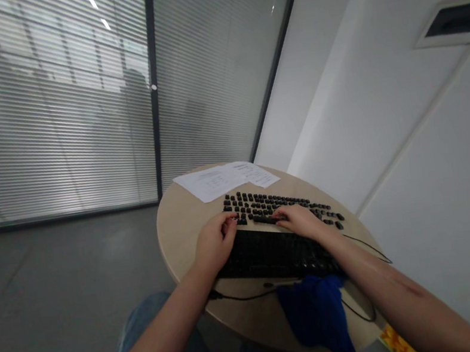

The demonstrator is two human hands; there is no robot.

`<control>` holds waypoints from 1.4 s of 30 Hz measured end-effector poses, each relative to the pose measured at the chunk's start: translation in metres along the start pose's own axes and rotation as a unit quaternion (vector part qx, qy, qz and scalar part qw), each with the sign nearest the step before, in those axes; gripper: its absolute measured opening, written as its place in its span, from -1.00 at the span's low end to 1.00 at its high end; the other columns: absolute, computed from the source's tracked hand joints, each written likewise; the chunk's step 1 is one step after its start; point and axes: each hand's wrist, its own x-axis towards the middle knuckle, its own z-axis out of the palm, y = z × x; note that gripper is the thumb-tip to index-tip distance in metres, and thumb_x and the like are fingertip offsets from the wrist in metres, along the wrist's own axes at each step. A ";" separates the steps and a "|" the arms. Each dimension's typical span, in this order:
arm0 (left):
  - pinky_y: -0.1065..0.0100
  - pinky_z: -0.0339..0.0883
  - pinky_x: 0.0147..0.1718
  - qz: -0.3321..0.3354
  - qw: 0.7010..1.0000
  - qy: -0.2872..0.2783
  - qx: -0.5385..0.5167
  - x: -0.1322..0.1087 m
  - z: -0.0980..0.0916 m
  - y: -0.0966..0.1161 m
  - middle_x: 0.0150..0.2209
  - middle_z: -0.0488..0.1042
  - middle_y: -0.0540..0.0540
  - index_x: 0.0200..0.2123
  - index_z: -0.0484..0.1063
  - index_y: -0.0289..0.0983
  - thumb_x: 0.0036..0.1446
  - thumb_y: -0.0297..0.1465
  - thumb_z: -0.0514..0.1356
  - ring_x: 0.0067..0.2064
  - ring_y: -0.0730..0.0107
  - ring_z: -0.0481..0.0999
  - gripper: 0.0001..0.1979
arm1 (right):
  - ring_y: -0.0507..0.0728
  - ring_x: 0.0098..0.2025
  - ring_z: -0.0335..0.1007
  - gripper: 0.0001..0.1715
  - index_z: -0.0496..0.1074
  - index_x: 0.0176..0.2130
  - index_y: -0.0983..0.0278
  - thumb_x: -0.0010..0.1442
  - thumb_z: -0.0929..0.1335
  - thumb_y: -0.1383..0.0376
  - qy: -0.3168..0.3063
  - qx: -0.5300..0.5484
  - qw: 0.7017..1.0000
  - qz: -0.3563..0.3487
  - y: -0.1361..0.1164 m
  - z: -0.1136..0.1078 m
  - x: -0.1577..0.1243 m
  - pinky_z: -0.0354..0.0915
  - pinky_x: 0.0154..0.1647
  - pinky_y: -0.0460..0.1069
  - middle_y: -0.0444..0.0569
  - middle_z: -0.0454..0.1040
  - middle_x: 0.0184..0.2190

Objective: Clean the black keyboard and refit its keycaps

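Observation:
Loose black keycaps (262, 204) lie in keyboard-like rows on a round wooden table. In front of them is a black keyboard base (266, 252), with several keys still showing near its right end. My left hand (216, 245) is at the base's left end, thumb and fingers pinched together beside the nearest keycaps; what lies between the fingertips is too small to make out. My right hand (301, 220) reaches over the base, its curled fingers at the right end of the long space bar keycap (264, 219). Those fingers look closed on that end.
Printed paper sheets (222, 179) lie at the table's far side. A blue cloth (316, 313) hangs over the near edge. Black cables (245, 298) run along the near side and right. Beyond the round table (175, 223) stand a glass partition with blinds and a white wall.

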 end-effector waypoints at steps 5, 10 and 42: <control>0.23 0.45 -0.24 -0.012 1.000 0.017 -0.001 0.000 -0.001 -0.002 -0.28 0.63 -0.11 -0.08 0.55 -0.25 0.30 -0.28 0.08 -0.30 0.24 0.58 -0.70 | 0.22 0.05 0.55 -0.72 0.60 -0.04 0.14 0.25 0.42 0.29 -0.040 -0.065 0.997 0.003 0.005 0.021 0.014 0.35 0.04 0.01 -0.04 0.65 -0.03; 0.18 0.46 -0.05 -0.002 1.000 0.019 -0.019 0.000 -0.002 -0.002 -0.16 0.65 -0.14 -0.11 0.56 -0.24 0.34 -0.25 0.02 -0.11 0.17 0.61 -0.66 | 0.21 0.01 0.55 -0.72 0.59 -0.02 0.11 0.25 0.41 0.26 -0.040 -0.074 0.996 -0.005 0.006 0.029 0.015 0.35 -0.01 0.01 -0.05 0.64 -0.05; 0.20 0.41 -0.16 0.027 0.998 -0.039 0.038 0.002 -0.021 0.025 -0.35 0.58 -0.09 -0.34 0.52 -0.19 0.36 -0.17 -0.08 -0.27 0.21 0.54 -0.56 | 0.12 -0.58 0.34 -0.22 0.55 -0.25 0.23 0.40 0.06 -0.22 0.093 0.413 0.891 0.164 -0.002 -0.041 -0.102 0.29 -0.46 -0.01 -0.19 0.22 -0.73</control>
